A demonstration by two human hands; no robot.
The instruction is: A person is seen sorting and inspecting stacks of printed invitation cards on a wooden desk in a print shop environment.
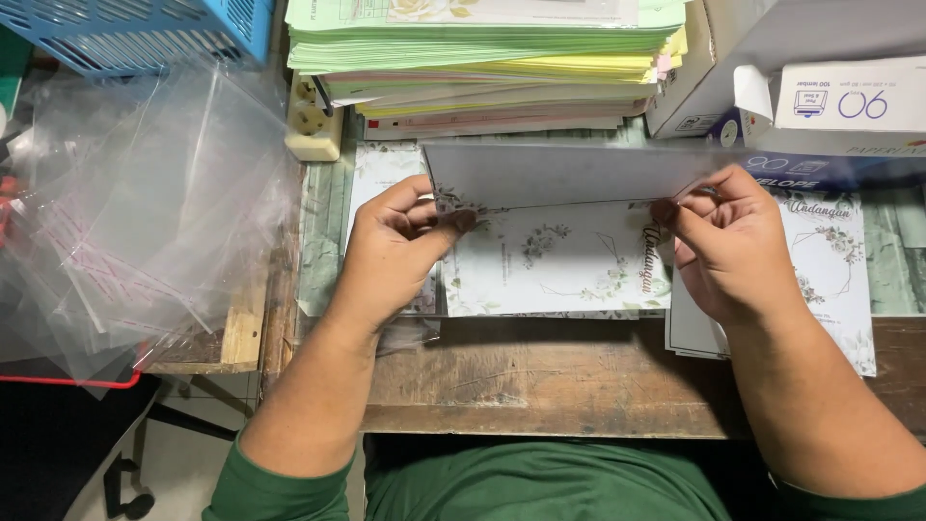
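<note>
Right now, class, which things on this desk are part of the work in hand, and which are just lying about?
In hand:
left hand
right hand
floral card
grey flap

Lying about:
clear plastic sleeves
blue basket
stack of coloured paper
power socket block
envelope boxes

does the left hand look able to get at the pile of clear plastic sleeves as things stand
Probably yes, once it lets go. The left hand now pinches the floral card together with the right hand, but the clear plastic sleeves lie uncovered just to its left.
</note>
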